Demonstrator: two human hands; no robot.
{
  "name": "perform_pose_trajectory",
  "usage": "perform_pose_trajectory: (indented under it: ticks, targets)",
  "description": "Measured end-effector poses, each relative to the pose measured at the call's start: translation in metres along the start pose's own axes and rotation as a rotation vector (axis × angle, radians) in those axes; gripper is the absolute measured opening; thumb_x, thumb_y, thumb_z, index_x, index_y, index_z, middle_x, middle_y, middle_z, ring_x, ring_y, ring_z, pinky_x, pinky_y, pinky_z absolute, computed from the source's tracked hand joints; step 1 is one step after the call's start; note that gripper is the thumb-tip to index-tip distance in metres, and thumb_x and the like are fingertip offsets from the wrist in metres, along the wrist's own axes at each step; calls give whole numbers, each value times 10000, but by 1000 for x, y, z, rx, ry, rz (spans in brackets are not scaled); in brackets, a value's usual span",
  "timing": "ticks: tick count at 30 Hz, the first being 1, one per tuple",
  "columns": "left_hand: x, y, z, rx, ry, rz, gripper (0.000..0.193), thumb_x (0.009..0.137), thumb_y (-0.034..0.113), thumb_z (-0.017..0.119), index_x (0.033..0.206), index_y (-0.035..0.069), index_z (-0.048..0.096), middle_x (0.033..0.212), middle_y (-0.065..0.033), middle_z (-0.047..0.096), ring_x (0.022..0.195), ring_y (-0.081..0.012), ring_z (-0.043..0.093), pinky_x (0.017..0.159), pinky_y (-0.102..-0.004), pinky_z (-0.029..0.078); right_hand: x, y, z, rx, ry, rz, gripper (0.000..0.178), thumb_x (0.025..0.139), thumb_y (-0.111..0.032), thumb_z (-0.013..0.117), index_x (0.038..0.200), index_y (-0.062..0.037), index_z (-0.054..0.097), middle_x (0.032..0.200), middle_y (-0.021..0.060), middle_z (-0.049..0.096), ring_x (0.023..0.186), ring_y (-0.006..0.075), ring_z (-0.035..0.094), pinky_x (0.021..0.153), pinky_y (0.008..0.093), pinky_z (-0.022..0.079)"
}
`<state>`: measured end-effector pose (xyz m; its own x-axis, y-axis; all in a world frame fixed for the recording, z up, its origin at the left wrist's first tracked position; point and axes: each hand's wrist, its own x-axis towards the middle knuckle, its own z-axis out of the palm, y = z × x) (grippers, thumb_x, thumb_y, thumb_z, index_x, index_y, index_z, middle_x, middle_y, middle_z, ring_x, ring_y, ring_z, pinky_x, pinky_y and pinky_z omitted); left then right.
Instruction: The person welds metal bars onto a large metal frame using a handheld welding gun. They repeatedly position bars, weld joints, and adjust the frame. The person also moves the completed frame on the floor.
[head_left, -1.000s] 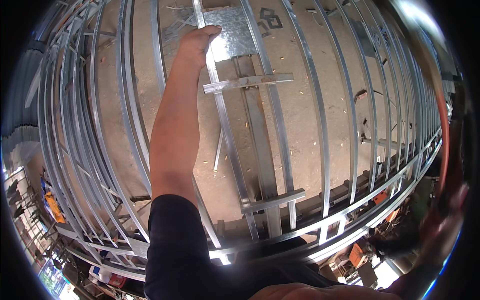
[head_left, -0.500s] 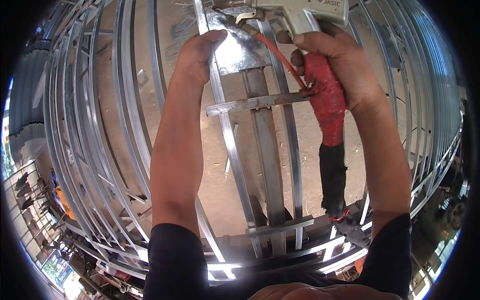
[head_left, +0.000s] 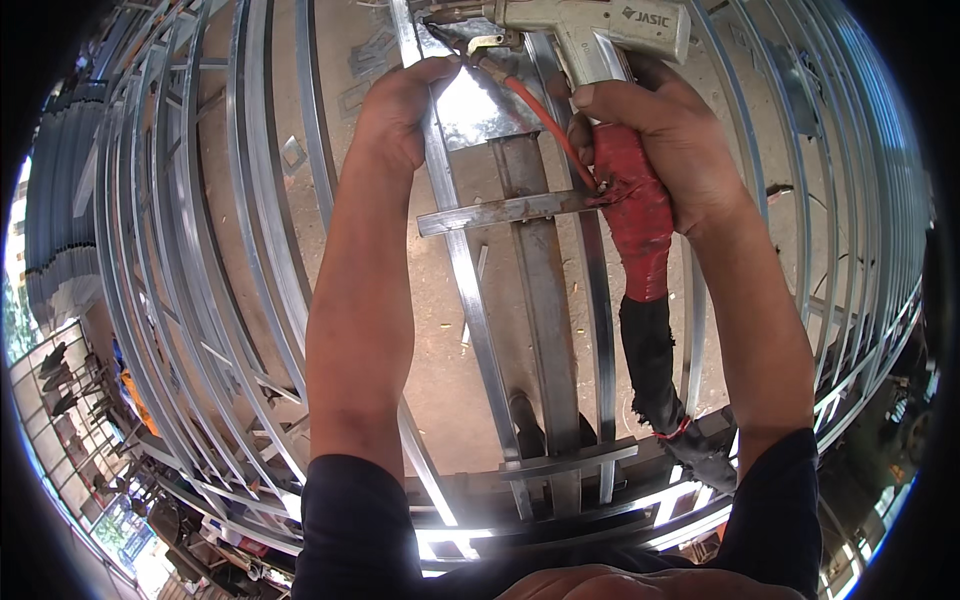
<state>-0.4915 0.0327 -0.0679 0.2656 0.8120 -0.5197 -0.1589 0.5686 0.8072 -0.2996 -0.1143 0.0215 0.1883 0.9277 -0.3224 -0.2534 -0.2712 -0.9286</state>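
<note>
My right hand [head_left: 665,140] is wrapped round the handle of a beige welding gun [head_left: 640,28]. Below that hand, the gun's cable is bound in red tape [head_left: 637,225], then a black sleeve [head_left: 650,350]. A thin orange hose [head_left: 540,112] curves from the taped part up to the gun's front. My left hand [head_left: 395,115] grips a long square steel tube [head_left: 470,300], thumb lying over it and the other fingers mostly hidden. The gun's front end lies above a shiny metal plate [head_left: 490,120] beside this tube. A short crossbar [head_left: 495,214] crosses the tube below my hands.
A wider steel beam [head_left: 545,310] runs lengthwise under the crossbar. A second short bar [head_left: 570,460] crosses near my body. Several long steel tubes [head_left: 270,180] stretch along both sides above a dusty floor [head_left: 440,400]. Stacked corrugated sheets [head_left: 60,200] stand at far left.
The welding gun and my right hand have shifted slightly left, and the gun's body sits a little lower. My left hand keeps its grip on the tube.
</note>
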Motion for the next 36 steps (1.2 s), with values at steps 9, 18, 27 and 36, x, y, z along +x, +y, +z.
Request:
perform_pose_trajectory:
  ticks: [9, 18, 27, 36]
  targets:
    - [6, -4, -5, -14, -38, 2, 194, 989, 94, 619, 1122, -42, 655, 1010, -97, 711, 897, -189, 704, 800, -302, 617, -3, 2, 3, 5, -9, -11, 344, 878, -174, 725, 1133, 33, 622, 817, 138, 693, 626, 194, 656, 555, 348, 573]
    - [-1, -1, 0, -38, -21, 11, 195, 1004, 93, 590, 1119, -48, 659, 1006, -108, 712, 877, -196, 708, 788, -314, 623, -2, 6, 4, 1, -23, -4, 366, 871, -168, 716, 1158, 42, 629, 864, 129, 699, 663, 183, 665, 564, 342, 589]
    - [8, -7, -5, -33, -22, 29, 220, 1015, 97, 570, 1149, -47, 669, 1028, -104, 710, 936, -188, 695, 819, -306, 608, -3, 5, 4, -14, -49, 1, 387, 882, -129, 706, 1207, 64, 620, 980, 129, 722, 723, 171, 680, 614, 307, 604]
    - [3, -3, -4, -14, -55, 12, 223, 997, 109, 611, 1146, -40, 683, 1071, -93, 709, 989, -178, 677, 872, -294, 574, -3, 3, 12, -65, -38, -65, 317, 878, -169, 695, 1121, 23, 629, 809, 123, 681, 610, 193, 664, 524, 350, 576]
